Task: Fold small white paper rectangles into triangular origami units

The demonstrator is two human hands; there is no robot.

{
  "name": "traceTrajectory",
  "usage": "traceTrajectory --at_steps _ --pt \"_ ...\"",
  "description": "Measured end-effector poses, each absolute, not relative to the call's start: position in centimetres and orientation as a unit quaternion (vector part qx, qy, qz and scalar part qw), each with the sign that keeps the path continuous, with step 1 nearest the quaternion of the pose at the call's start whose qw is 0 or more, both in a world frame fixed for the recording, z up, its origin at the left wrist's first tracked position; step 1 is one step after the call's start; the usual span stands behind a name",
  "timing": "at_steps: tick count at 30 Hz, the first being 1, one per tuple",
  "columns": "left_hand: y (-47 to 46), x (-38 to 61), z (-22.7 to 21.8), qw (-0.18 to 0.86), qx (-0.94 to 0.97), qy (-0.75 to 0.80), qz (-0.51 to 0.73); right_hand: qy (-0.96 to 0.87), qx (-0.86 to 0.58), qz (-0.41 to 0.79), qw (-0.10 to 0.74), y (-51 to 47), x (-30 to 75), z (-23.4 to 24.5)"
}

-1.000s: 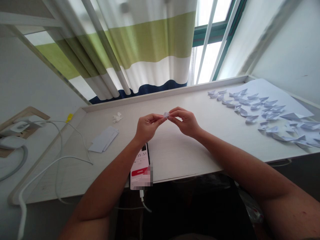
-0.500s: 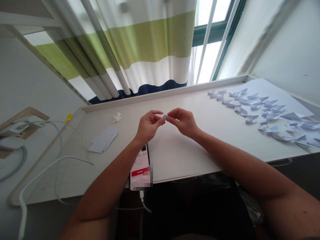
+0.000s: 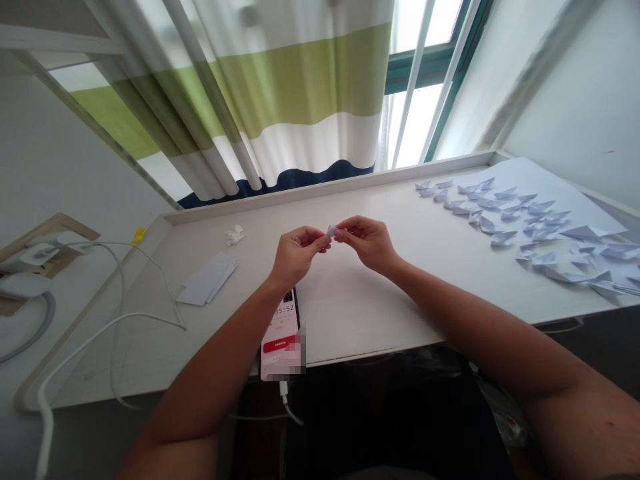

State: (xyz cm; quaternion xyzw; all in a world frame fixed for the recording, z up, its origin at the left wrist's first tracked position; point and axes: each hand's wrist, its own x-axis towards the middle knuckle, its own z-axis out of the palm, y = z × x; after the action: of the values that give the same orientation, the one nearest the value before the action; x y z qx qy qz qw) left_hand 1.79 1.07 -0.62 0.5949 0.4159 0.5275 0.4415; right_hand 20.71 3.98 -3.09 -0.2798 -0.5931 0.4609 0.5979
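Note:
A small piece of folded white paper (image 3: 331, 231) is pinched between my two hands above the middle of the desk. My left hand (image 3: 299, 253) grips its left side between thumb and fingers. On the other side, my right hand (image 3: 367, 241) holds it with thumb and fingertips. Most of the paper is hidden by the fingers; a small pointed part shows between them. Many folded paper boats (image 3: 505, 213) stand in rows at the right of the desk. A stack of white paper slips (image 3: 207, 279) lies to the left of my left hand.
A phone (image 3: 280, 340) with a timer on screen lies at the desk's front edge, under my left forearm, with a cable plugged in. Crumpled white bits (image 3: 235, 235) lie at the back left. White cables (image 3: 113, 327) cross the left side. Larger paper sheets (image 3: 565, 193) lie at the right.
The fingers of my left hand have closed in around the folded paper, and a more pointed part of it now shows. Both forearms stay nearly in place.

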Motion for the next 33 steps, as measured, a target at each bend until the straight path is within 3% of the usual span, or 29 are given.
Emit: traceTrajectory --at_steps 33 --pt "0.58 1.86 -0.11 0.450 0.622 0.430 0.476 -0.557 -0.301 0.536 0.558 3.66 21.09 -2.46"
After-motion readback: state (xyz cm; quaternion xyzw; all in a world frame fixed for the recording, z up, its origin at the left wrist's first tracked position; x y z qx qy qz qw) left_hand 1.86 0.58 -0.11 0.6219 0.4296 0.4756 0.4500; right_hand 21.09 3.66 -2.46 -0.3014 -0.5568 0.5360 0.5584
